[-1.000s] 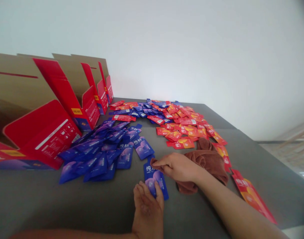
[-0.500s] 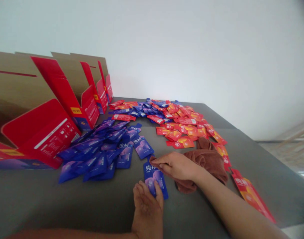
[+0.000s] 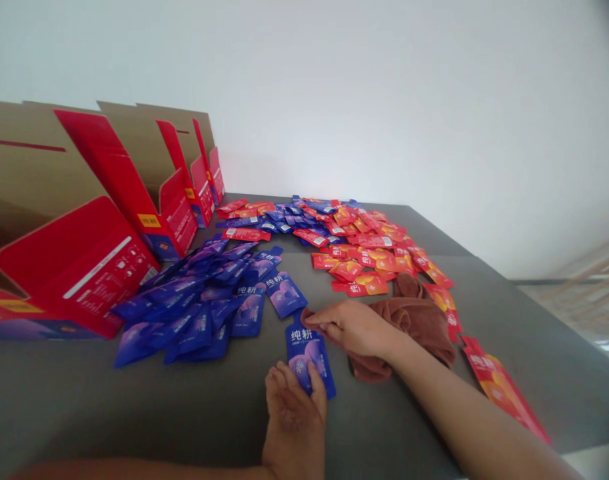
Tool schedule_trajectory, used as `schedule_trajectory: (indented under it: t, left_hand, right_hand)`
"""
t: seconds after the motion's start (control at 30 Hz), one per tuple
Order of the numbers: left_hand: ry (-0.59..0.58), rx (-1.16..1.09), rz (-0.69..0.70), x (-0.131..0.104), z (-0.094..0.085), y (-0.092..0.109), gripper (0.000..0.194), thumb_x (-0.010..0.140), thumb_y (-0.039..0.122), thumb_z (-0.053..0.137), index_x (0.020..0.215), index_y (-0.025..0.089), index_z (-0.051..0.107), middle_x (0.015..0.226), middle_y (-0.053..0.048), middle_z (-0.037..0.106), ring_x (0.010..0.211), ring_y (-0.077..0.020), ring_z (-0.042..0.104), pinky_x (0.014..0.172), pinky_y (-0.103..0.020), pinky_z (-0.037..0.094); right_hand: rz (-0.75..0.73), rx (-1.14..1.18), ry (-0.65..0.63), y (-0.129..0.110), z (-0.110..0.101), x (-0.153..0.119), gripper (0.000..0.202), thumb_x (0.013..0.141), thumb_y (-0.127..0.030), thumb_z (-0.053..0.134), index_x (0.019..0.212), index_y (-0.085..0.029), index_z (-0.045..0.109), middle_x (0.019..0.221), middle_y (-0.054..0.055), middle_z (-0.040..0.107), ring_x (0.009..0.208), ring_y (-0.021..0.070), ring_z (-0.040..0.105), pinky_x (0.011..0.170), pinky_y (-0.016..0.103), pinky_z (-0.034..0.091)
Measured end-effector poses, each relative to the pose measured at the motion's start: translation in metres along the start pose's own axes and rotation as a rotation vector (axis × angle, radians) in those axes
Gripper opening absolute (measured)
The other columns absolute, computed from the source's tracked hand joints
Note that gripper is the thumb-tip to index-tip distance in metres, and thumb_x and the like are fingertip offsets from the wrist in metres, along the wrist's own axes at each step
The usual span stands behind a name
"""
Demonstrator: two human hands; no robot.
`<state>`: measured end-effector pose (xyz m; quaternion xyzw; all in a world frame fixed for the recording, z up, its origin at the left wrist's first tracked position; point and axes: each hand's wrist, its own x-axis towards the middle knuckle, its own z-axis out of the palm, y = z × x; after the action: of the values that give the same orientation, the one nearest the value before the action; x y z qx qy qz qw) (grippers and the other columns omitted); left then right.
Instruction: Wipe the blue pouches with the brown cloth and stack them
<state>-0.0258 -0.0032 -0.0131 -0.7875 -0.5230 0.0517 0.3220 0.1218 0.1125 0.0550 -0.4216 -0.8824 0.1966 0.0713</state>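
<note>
A blue pouch (image 3: 303,347) with purple fruit printed on it lies flat on the grey table in front of me. My left hand (image 3: 294,407) grips its lower end, thumb on the printed face and fingers along the left edge. A brown cloth (image 3: 414,323) is bunched in my right hand (image 3: 357,328). One corner of that cloth, under my pointing index finger, rests against the pouch's top end by the spout. The rest of the cloth trails over the table beneath my wrist.
Blue pouches (image 3: 199,307) are heaped on the left, beside open red cartons (image 3: 104,267). Red pouches (image 3: 369,257) spread across the back right, mixed with blue ones toward the wall. A single red pouch (image 3: 502,383) lies near the table's right edge.
The cloth corner in my right hand has moved slightly at the pouch's top end. My left hand keeps the same hold, and the whole view has shifted a little.
</note>
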Motion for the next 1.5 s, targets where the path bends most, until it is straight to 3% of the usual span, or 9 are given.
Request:
schedule_trajectory:
  t: [0.27,0.57,0.8,1.07,1.17,1.33,1.5]
  left_hand:
    - [-0.092,-0.064,0.026,-0.002,0.000,0.002,0.039,0.077,0.010,0.045,0.112,0.020,0.060,0.103,-0.019,0.068,0.095,-0.0275,0.063,0.085,-0.047,0.049]
    - [0.002,0.092,0.020,0.001,-0.001,0.000,0.043,0.072,0.006,0.049,0.113,0.011,0.057,0.097,-0.026,0.068,0.089,-0.0299,0.065,0.080,-0.046,0.050]
    - [-0.053,0.026,0.030,-0.002,0.001,0.003,0.040,0.077,0.011,0.045,0.114,0.015,0.057,0.101,-0.023,0.068,0.092,-0.0285,0.064,0.084,-0.047,0.049]
    - [-0.010,0.059,0.017,0.001,-0.001,0.001,0.042,0.074,0.007,0.047,0.115,0.010,0.056,0.098,-0.026,0.068,0.090,-0.0290,0.065,0.081,-0.045,0.050]
    - [-0.003,0.059,0.014,0.000,0.000,0.002,0.041,0.075,0.008,0.047,0.115,0.011,0.056,0.098,-0.025,0.068,0.091,-0.0287,0.065,0.082,-0.045,0.050]
    - [-0.045,0.007,0.031,-0.004,0.001,0.004,0.039,0.077,0.011,0.044,0.114,0.015,0.057,0.101,-0.022,0.068,0.093,-0.0284,0.064,0.085,-0.047,0.049]
    - [-0.040,0.050,0.034,-0.002,-0.002,0.001,0.042,0.076,0.008,0.045,0.115,0.014,0.057,0.099,-0.021,0.069,0.092,-0.0273,0.065,0.083,-0.046,0.050]
  right_hand:
    - [-0.251,0.139,-0.213,-0.016,0.004,-0.010,0.033,0.085,-0.017,0.046,0.111,-0.027,0.064,0.106,0.000,0.067,0.095,0.0142,0.062,0.079,0.021,0.041]
    - [-0.060,-0.049,0.039,0.006,0.010,0.002,0.033,0.085,-0.016,0.046,0.111,-0.026,0.064,0.101,0.003,0.068,0.090,0.0174,0.062,0.075,0.025,0.042]
    - [-0.351,0.135,-0.128,-0.012,0.008,-0.005,0.030,0.089,-0.017,0.043,0.107,-0.024,0.065,0.104,0.001,0.067,0.095,0.0136,0.060,0.079,0.021,0.042]
    - [-0.158,0.056,0.061,0.002,0.009,0.001,0.029,0.086,-0.016,0.044,0.105,-0.023,0.066,0.102,0.001,0.068,0.090,0.0141,0.062,0.074,0.022,0.043]
    - [-0.198,0.079,0.020,0.000,0.008,-0.001,0.031,0.086,-0.014,0.044,0.107,-0.022,0.066,0.104,0.002,0.068,0.092,0.0141,0.062,0.075,0.022,0.043]
    - [-0.327,0.174,-0.153,-0.011,0.006,-0.005,0.032,0.086,-0.013,0.044,0.107,-0.023,0.065,0.104,0.000,0.068,0.093,0.0124,0.062,0.079,0.020,0.042]
    - [-0.220,0.131,-0.035,-0.002,0.008,-0.001,0.031,0.085,-0.013,0.044,0.104,-0.023,0.067,0.103,0.001,0.068,0.091,0.0127,0.062,0.074,0.020,0.042]
